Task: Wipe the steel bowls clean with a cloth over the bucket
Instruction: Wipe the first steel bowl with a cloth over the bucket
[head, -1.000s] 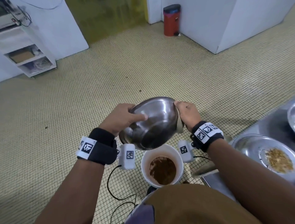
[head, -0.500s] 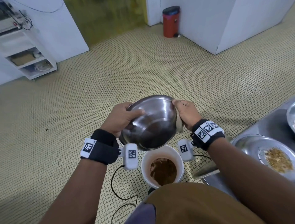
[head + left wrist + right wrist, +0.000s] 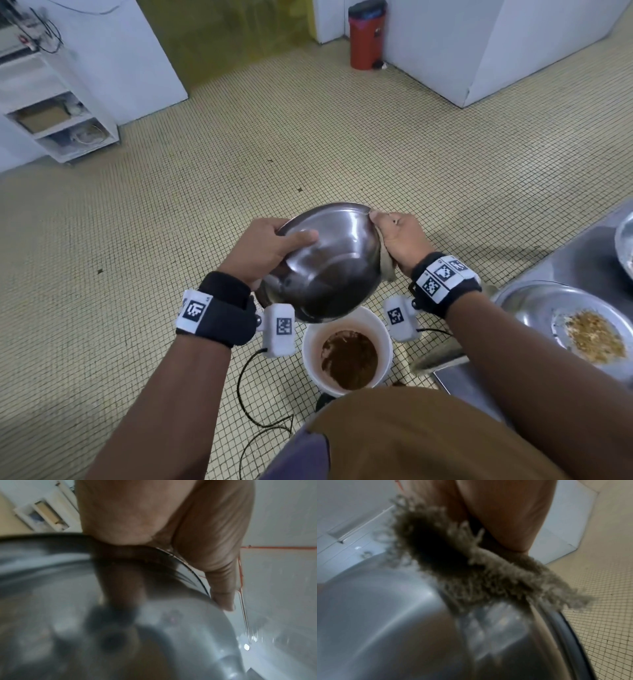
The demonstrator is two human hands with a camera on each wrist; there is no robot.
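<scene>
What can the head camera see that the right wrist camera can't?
Only the head view shows the white bucket of brown water under the bowl, the left hand gripping the bowl's rim, a red bin, and a steel tray with crumbs.

Only the right wrist view shows the cloth's fuzzy fibres up close.

Both show the steel bowl, the cloth, the right hand and the tiled floor.

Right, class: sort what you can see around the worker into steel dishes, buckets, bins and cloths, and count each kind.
Steel dishes: 3 (held bowl, bowl with crumbs, dish at the edge)
Buckets: 1 (white bucket)
Bins: 1 (red bin)
Cloths: 1 (cloth)
Total: 6
</scene>
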